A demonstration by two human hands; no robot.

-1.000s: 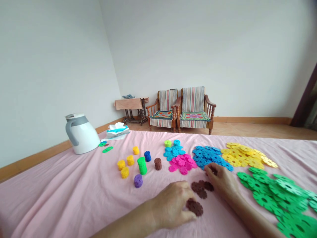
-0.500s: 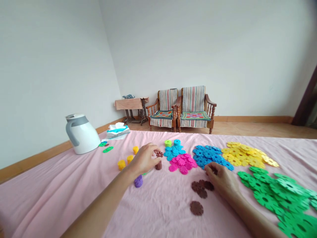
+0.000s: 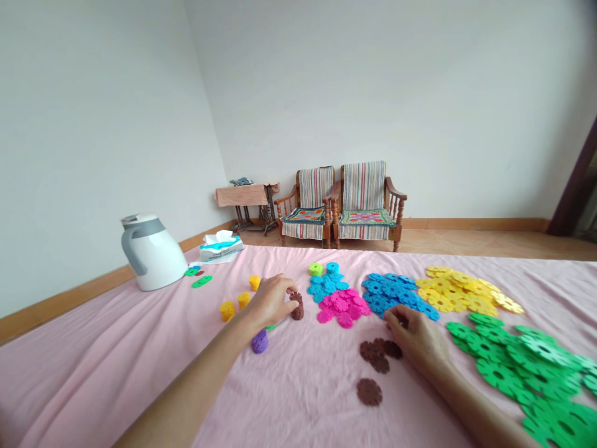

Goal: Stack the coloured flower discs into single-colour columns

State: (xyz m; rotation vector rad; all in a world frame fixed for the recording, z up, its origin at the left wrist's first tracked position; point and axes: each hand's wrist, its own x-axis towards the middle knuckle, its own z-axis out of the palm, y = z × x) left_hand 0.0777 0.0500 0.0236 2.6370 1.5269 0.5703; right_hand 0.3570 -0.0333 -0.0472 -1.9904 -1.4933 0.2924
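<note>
Fingertips (image 3: 290,292) of the left hand (image 3: 273,300) pinch the top of the upright brown stack (image 3: 297,310), which stands just right of that hand, axis vertical. The right hand (image 3: 417,339) rests curled, touching the loose brown discs (image 3: 379,354); whether it grips one cannot be told. A single brown disc (image 3: 369,392) lies nearer. The pink cloth (image 3: 140,373) bears all; the white kettle (image 3: 152,252) stands far left.

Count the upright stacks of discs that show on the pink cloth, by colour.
yellow stacks: 3
purple stack: 1
brown stack: 1
lime stack: 1
cyan stack: 1
green stack: 1, mostly behind the left hand
Total: 8
</note>
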